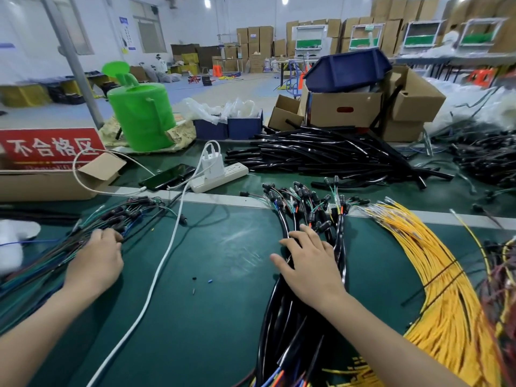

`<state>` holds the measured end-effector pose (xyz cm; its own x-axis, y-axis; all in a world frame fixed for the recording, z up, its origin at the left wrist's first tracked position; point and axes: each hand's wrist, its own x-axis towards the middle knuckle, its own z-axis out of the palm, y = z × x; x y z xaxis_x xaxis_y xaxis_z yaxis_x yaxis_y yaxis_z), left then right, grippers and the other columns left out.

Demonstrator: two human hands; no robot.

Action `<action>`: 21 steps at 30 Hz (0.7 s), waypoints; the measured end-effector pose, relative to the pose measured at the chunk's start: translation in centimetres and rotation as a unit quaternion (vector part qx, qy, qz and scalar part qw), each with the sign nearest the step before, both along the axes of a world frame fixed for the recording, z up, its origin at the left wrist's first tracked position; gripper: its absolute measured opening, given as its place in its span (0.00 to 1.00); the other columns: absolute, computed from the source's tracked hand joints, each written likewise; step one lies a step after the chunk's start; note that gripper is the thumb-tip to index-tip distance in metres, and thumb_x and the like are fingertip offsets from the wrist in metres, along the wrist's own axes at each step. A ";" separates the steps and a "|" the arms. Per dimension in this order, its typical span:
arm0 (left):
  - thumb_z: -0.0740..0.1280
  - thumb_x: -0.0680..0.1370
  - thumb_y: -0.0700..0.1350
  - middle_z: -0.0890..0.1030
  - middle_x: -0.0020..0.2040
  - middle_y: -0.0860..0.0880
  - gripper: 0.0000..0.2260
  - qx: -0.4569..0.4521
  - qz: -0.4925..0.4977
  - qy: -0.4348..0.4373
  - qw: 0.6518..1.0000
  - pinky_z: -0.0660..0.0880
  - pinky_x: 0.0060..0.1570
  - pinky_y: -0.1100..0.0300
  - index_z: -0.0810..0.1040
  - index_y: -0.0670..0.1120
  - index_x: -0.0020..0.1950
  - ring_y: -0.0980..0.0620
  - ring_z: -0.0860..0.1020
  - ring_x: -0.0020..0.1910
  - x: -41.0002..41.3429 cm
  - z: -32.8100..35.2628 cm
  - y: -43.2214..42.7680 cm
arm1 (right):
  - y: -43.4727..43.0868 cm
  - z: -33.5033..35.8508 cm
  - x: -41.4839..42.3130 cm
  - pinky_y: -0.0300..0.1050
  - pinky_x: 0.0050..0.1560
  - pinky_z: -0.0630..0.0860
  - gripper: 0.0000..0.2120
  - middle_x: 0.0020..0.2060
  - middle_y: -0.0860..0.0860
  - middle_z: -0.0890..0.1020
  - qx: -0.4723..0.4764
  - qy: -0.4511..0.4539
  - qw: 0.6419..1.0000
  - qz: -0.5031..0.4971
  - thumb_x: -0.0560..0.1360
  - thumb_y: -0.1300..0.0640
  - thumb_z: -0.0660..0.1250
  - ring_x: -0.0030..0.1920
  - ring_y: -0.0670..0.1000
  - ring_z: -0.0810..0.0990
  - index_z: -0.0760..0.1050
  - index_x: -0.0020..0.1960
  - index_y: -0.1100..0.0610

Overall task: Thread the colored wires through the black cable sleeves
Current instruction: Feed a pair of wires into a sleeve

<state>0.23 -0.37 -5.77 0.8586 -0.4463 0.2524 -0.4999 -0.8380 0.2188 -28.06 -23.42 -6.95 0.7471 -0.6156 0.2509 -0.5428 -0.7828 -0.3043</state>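
My left hand (95, 261) lies on a loose bundle of thin coloured wires (55, 247) at the table's left, its fingertips curled down among them. My right hand (310, 263) rests flat, fingers spread, on a bundle of sleeved black cables (296, 325) whose coloured wire ends and black connectors (307, 202) fan out beyond my fingers. A heap of empty black cable sleeves (329, 157) lies farther back on the green table (217, 275).
A thick sheaf of yellow wires (435, 275) curves along the right. A white charging cable (156, 277) crosses the middle toward a power strip (220, 177) and a phone (167, 177). Cardboard boxes (346, 107), a green spool (141, 115) and a red sign (50, 146) stand behind.
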 end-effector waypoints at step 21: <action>0.64 0.78 0.39 0.78 0.54 0.36 0.10 -0.022 -0.026 0.006 0.999 0.72 0.51 0.50 0.73 0.40 0.59 0.37 0.75 0.54 3.0 0.8 2.1 | 0.1 0.2 -0.2 0.50 0.70 0.54 0.22 0.68 0.43 0.69 -0.019 0.007 1.000 -0.003 0.78 0.39 0.54 0.74 0.45 0.52 0.71 0.67 0.48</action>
<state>3.21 1.78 -4.98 0.8377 -0.4784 0.2633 -0.5392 -0.8008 0.2606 -28.28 -23.34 -6.77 0.7474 -0.6099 0.2636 -0.5513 -0.7907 -0.2662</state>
